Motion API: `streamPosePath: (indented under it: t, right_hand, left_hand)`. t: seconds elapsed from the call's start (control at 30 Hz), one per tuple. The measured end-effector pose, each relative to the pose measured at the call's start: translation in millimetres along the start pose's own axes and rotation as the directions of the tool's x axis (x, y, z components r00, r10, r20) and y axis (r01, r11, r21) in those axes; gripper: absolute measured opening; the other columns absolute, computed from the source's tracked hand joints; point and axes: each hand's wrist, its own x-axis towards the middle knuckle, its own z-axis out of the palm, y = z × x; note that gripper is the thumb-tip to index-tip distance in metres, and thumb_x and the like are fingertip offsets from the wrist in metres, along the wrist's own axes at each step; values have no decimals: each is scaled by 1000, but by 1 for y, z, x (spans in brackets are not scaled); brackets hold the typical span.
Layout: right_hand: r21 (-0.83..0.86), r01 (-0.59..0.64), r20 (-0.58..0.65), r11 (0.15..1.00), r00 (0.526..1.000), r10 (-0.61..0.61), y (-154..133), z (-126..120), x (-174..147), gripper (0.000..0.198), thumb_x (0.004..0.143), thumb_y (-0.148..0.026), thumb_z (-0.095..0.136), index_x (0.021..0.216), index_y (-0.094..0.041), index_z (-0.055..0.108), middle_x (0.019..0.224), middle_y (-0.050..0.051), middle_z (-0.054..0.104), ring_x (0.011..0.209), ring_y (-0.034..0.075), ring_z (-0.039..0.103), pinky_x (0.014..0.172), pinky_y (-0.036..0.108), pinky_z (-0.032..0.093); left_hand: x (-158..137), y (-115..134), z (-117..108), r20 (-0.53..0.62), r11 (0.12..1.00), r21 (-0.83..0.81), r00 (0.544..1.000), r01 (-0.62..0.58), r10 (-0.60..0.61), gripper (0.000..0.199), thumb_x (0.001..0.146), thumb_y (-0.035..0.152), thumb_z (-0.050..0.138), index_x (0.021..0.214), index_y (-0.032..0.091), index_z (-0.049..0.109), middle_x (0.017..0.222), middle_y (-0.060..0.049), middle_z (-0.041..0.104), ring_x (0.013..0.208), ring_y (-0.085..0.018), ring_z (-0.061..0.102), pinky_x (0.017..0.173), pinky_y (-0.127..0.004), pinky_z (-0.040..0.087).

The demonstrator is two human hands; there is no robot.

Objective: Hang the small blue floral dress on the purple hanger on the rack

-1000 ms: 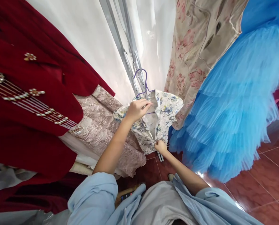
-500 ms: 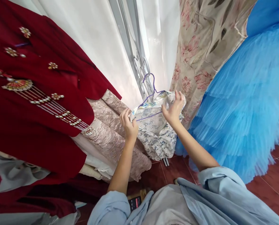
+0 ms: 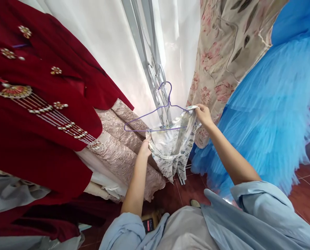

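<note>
A white garment (image 3: 168, 152) with a blue floral print hangs between my hands, below a purple wire hanger (image 3: 147, 114). The hanger's hook is up by the grey metal rail. My left hand (image 3: 145, 148) is closed on the garment's left shoulder edge, which has dropped below the hanger's bottom bar. With my right hand (image 3: 204, 115) I pinch the other shoulder edge, near the hanger's right end, where the cloth still lies over the bar. The hanger's left arm is bare.
On the left hangs a dark red velvet jacket (image 3: 53, 146) with beaded brooches, above a pink brocade skirt (image 3: 123, 152). A beige floral dress (image 3: 212, 66) and a blue tulle dress (image 3: 269, 104) hang on the right. White curtains (image 3: 105, 45) flank the metal rail (image 3: 144, 41). Below is red tile floor (image 3: 191, 189).
The garment's left shoulder has come off the hanger and moved down, baring the hanger's left arm. My right hand has shifted right and closed on the other shoulder edge.
</note>
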Motion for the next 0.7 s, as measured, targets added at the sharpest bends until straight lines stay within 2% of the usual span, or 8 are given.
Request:
streamPosePath:
  t: [0.1, 0.17, 0.27, 0.43, 0.5, 0.57, 0.63, 0.7]
  right_hand:
    - [-2, -172, 49, 985, 984, 172, 27, -3, -17, 27, 78, -39, 48, 72, -17, 62, 65, 0, 57, 61, 14, 47, 60, 25, 36]
    - [-121, -283, 61, 951, 955, 292, 47, -10, -32, 26, 78, -40, 48, 67, -18, 57, 59, -1, 52, 58, 14, 44, 57, 26, 32]
    - [-325, -391, 43, 861, 904, 426, 74, -25, -58, 23, 76, -38, 53, 61, -20, 52, 54, -1, 48, 58, 15, 43, 57, 27, 30]
    - [-406, -456, 119, 792, 833, 541, 99, -47, -112, 30, 75, -36, 58, 52, -21, 47, 45, -1, 43, 57, 16, 44, 55, 27, 30]
    - [-406, -475, 197, 781, 789, 582, 98, -46, -141, 34, 77, -38, 59, 49, -20, 49, 43, 0, 42, 55, 16, 45, 54, 27, 31]
    - [-389, -487, 269, 782, 752, 601, 87, -35, -173, 38, 81, -43, 55, 52, -18, 53, 46, 0, 47, 53, 15, 46, 53, 26, 33]
    - [-327, -470, 340, 820, 751, 566, 66, -18, -208, 41, 87, -48, 49, 62, -16, 57, 56, 1, 54, 57, 15, 48, 55, 26, 38]
    - [-188, -401, 467, 897, 766, 441, 37, 2, -242, 43, 93, -50, 45, 72, -16, 61, 67, 2, 60, 65, 16, 52, 61, 26, 42]
  left_hand:
    - [-5, -50, 0, 10, 990, 144, 1000, 7, -9, 32, 74, 21, 77, 104, 8, 74, 103, -15, 78, 107, -28, 73, 104, -40, 52]
    - [-11, -79, -3, 27, 950, 309, 999, -37, 30, 38, 75, 24, 78, 109, 8, 74, 110, -16, 77, 109, -28, 72, 104, -40, 52]
    - [-18, -110, -13, 9, 837, 539, 995, -92, 103, 35, 79, 30, 75, 108, 9, 76, 113, -16, 76, 112, -30, 69, 101, -41, 52]
    - [-30, -131, -40, -112, 752, 658, 980, -51, 165, 13, 73, 23, 73, 78, 11, 74, 97, -15, 75, 115, -36, 65, 105, -44, 46]
    - [-35, -135, -50, -169, 745, 667, 968, -28, 188, 11, 72, 19, 70, 81, 13, 72, 103, -14, 73, 120, -34, 62, 105, -40, 45]
    - [-42, -138, -55, -216, 757, 653, 960, 5, 180, 21, 77, 24, 66, 95, 15, 71, 105, -13, 72, 115, -30, 65, 99, -38, 49]
    - [-52, -141, -52, -211, 805, 584, 977, 100, 32, 34, 86, 38, 61, 110, 14, 67, 98, -14, 73, 99, -28, 71, 88, -39, 54]
    - [-65, -144, -42, -80, 861, 443, 968, 248, -237, 52, 90, 56, 56, 117, 13, 65, 94, -15, 74, 88, -28, 72, 79, -39, 55]
